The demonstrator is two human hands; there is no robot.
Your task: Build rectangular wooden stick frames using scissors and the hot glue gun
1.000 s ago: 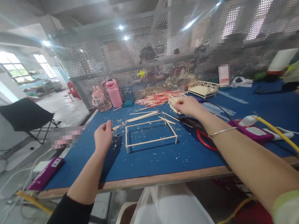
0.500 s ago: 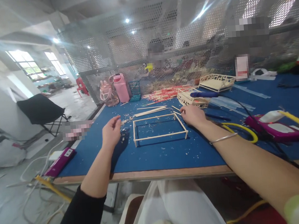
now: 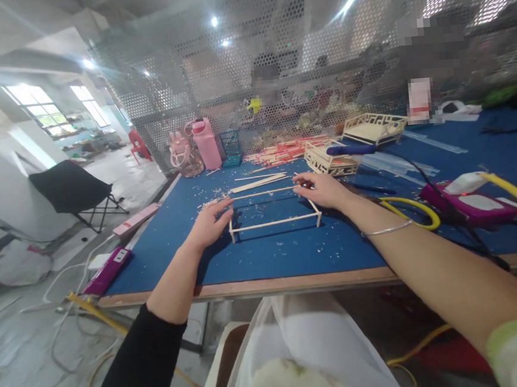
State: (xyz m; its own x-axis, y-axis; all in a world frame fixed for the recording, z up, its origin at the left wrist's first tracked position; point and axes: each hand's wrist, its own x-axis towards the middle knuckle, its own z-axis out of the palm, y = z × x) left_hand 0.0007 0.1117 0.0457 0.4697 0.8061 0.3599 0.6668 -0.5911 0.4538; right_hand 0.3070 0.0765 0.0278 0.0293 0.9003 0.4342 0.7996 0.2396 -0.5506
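A rectangular frame of thin wooden sticks (image 3: 275, 222) with short corner legs stands on the blue tabletop. My left hand (image 3: 209, 224) is at its left back corner, thumb and fingers closed around it. At the right back corner is my right hand (image 3: 325, 189), its fingers bent and pinched together. The tip of a thin wooden stick shows by these fingertips; the fingers hide the rest. Just behind the frame lie flat wooden strips (image 3: 257, 183).
Red-and-natural sticks (image 3: 288, 151) lie piled at the back. Small wooden trays (image 3: 374, 129), a blue-handled tool (image 3: 351, 150), clear plastic strips (image 3: 395, 168), a yellow cable (image 3: 421, 213) and a purple power strip (image 3: 469, 206) are rightward. Pink bottles (image 3: 207, 144) stand back left.
My left hand has moved right onto the frame's left back corner. My right hand has shifted left to the right back corner. The camera view has tilted slightly.
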